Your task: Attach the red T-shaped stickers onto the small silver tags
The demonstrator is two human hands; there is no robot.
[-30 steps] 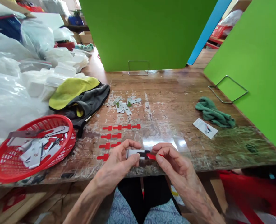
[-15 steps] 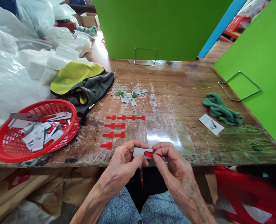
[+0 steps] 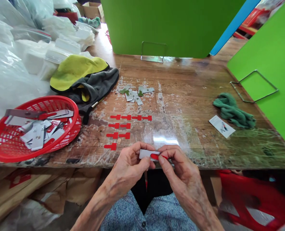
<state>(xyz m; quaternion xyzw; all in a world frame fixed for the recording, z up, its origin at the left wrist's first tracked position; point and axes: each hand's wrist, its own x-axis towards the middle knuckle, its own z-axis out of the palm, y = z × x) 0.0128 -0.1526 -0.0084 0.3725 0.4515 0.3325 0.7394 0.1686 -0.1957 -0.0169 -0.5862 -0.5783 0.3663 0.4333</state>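
My left hand pinches a small grey metal plate by its left end, at the table's front edge. My right hand pinches a red plastic piece against the right end of that plate. Several red T-shaped plastic pieces lie in rows on the table just beyond my hands. Further back sits a small heap of grey metal plates. A red basket at the left holds several metal plates with red parts.
A yellow and grey cloth lies behind the basket, with clear plastic bags at the far left. A green rag and a small white card lie at the right. Green partition boards on wire stands wall the table.
The red piece has slid further onto the metal plate between my fingers. The view has tilted down, so the table things sit higher in the picture.
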